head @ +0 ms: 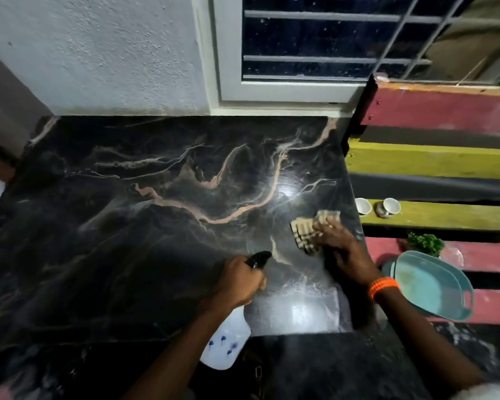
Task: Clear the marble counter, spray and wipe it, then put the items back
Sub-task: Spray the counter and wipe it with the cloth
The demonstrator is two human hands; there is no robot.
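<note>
Left hand [240,280] is observed wrapped around the neck of a spray bottle [227,342], fingers curled at the black trigger head, whose nozzle is directed toward the far right of the marble counter [145,203]. The bottle's translucent white body, marked with small blue prints, is seen hanging below the wrist, over the counter's near edge. Right hand [341,246] is laid on a beige checked cloth [309,229], fingers bent over the fabric and pressing it onto the stone near the right edge; whether the cloth is gripped or only pressed cannot be told. An orange wristband [384,287] is noted on the right wrist. A wet sheen and fine droplets are visible on the dark, pink-veined slab between the two hands, under a bright light reflection. Beside the counter, on a slatted bench [445,157] painted red and yellow, two small cups [388,207] are seen on a yellow slat, with stacked teal trays [433,284] and a small green plant [425,243] nearer on red slats. A barred window [329,39] is recorded behind
</note>
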